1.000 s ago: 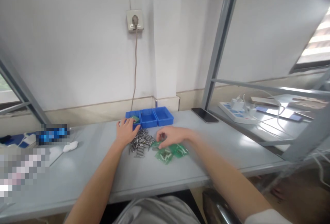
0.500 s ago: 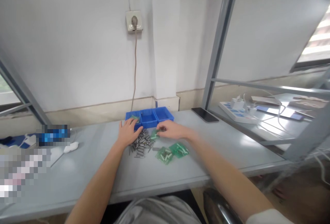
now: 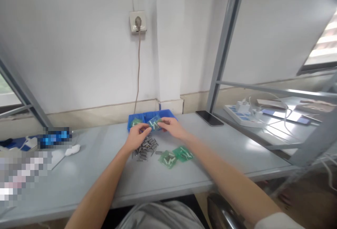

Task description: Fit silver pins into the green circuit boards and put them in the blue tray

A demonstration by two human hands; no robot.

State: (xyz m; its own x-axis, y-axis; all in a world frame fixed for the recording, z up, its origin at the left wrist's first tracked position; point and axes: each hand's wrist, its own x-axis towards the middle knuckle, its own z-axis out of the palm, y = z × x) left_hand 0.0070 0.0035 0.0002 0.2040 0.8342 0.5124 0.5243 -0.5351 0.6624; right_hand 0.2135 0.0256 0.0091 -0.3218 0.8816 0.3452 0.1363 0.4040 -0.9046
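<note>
A small green plastic bag with metal pins inside is held up in front of the blue divided box. My right hand pinches the bag's right edge, while my left hand closes its thumb and fingers on the left edge. Below my left hand lies a heap of loose metal pins, partly covered by it. Two more filled green bags, one nearer and one to its right, rest on the table. Another green bag sits in the box's left compartment.
A black phone lies on the table at the back right. Beyond the metal frame post is a white power strip with cables. At left sits a white mouse-like object.
My right hand has lifted the green bag up and left from the table to the box's front. My left hand has shifted from above the pins to the bag, its fingers closing.
</note>
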